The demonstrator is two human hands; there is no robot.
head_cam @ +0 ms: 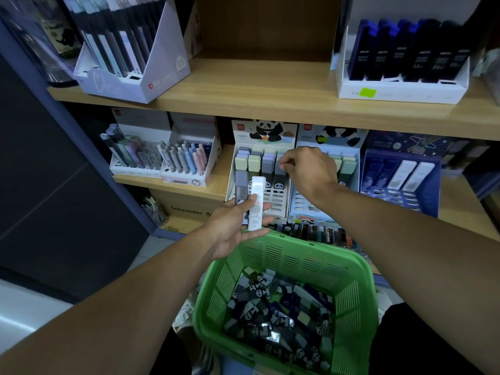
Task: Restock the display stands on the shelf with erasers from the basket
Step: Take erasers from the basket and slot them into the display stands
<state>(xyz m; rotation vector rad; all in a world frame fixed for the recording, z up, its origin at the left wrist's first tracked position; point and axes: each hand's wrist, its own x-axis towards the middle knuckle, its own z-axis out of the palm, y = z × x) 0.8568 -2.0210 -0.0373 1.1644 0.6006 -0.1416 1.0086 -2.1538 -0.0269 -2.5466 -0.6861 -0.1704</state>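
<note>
Right hand (305, 171) pinching grey eraser (281, 169) at panda display stand (259, 169); left hand (238, 226) holding two spares just below. Basket (351, 269) beneath stand. Advised: seated square, fully down.

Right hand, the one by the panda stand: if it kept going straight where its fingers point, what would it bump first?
Probably the grey eraser in the panda display stand; the right hand already has fingertips at it.
</note>
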